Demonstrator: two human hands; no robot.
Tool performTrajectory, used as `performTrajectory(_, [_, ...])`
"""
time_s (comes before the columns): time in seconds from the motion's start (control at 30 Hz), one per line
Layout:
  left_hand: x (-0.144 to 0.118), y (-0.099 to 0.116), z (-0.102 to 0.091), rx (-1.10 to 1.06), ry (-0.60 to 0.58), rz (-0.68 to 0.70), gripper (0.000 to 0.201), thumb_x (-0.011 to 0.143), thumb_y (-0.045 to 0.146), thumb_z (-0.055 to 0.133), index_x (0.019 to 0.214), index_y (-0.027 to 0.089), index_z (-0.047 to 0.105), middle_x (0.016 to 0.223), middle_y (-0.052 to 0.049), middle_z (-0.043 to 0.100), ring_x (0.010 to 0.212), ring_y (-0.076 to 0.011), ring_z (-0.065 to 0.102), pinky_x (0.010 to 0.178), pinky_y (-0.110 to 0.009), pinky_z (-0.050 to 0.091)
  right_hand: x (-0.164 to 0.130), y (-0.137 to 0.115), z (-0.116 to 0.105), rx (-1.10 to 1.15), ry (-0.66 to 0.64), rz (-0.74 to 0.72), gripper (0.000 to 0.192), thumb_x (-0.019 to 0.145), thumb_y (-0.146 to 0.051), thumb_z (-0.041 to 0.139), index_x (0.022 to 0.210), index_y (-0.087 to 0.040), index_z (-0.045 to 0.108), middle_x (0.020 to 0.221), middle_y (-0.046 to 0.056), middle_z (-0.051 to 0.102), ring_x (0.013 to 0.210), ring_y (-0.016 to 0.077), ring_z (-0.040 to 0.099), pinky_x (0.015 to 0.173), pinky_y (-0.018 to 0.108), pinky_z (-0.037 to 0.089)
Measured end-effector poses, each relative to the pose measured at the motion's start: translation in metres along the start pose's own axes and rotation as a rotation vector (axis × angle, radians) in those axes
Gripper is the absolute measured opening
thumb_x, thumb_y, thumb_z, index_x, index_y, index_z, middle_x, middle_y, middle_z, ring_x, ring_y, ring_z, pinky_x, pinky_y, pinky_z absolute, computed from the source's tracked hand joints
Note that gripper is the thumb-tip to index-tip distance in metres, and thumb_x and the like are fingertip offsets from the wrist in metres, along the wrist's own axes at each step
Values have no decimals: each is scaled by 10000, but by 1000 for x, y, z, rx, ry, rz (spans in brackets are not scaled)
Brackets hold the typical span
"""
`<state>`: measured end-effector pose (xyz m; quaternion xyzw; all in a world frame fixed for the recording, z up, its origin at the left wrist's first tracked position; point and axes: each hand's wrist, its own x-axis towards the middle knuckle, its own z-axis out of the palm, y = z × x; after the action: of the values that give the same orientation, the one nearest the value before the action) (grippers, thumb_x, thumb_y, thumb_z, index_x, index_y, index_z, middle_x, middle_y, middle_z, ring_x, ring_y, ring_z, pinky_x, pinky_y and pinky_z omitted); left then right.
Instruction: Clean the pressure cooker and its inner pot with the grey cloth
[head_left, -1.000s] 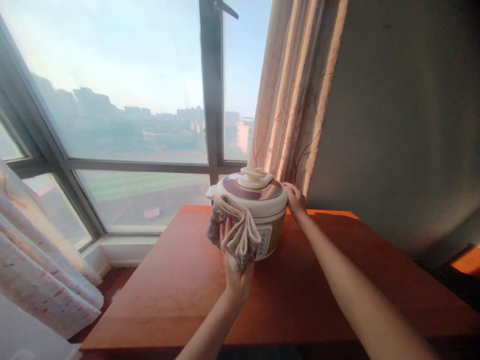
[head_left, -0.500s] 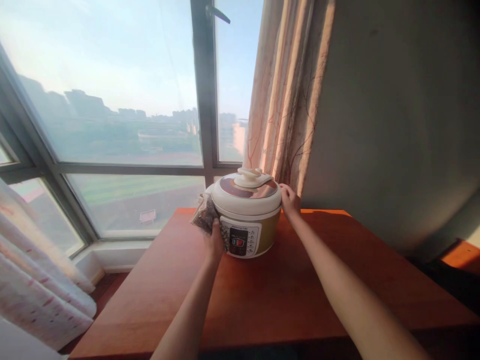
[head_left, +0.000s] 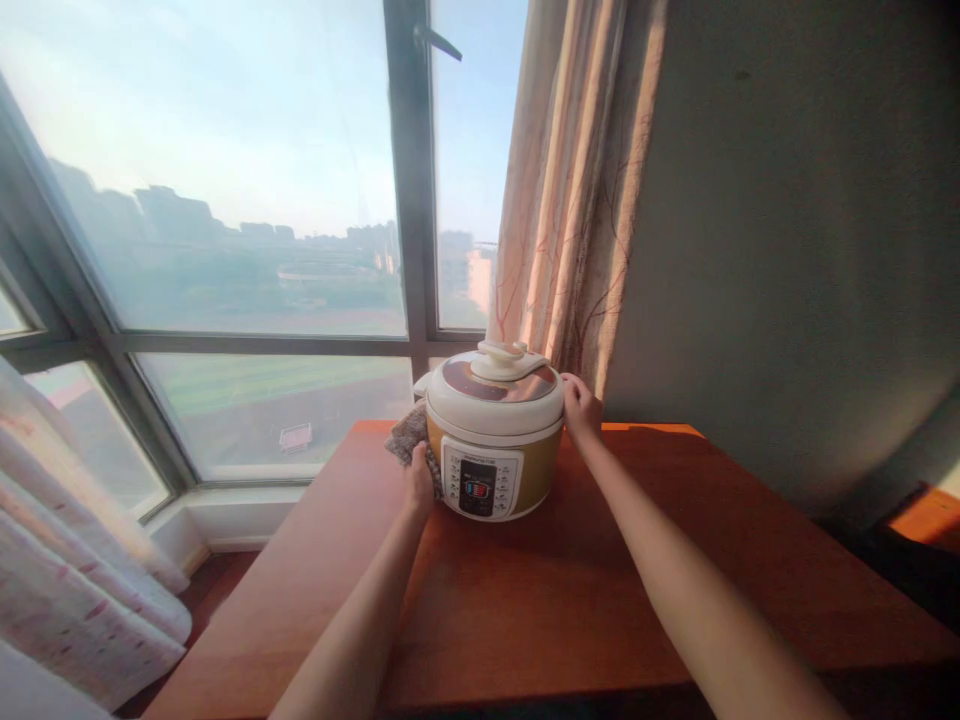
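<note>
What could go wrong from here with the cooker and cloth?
The cloth in the left hand is beside the control panel, so it might brush a button. Uneven pushing could slide the electric pressure cooker on the wooden table if the right hand slips off its side.

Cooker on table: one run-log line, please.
cooker: upright on table, lid on | left hand: holds cloth against its left side | right hand: at its right edge

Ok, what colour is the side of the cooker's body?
The cooker's side is yellowish gold; it shows in the head view, the only one given.
</note>
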<state>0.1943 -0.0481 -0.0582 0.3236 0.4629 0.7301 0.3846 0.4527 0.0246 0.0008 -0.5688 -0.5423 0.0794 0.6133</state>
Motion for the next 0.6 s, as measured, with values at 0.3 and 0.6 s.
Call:
performTrajectory(0.3, [-78, -37, 2, 49, 132, 66, 478, 887, 478, 568, 1251, 171, 604, 1316, -137, 640, 1321, -291, 535, 1134, -443, 407, -6, -4, -1, -24, 6, -7, 472, 908, -417, 363, 1109, -226, 745, 1128, 103, 754, 1057, 276, 663, 923, 380, 490])
performTrajectory(0.6, [-35, 12, 16, 62, 24, 239, 393, 853, 408, 635, 1190, 206, 648, 1286, -89, 667, 1365, -290, 498, 1180, -417, 352, -11, -6, -4, -74, 47, -44, 487, 916, -405, 352, 1123, -205, 745, 1127, 130, 754, 1041, 292, 663, 909, 388, 479])
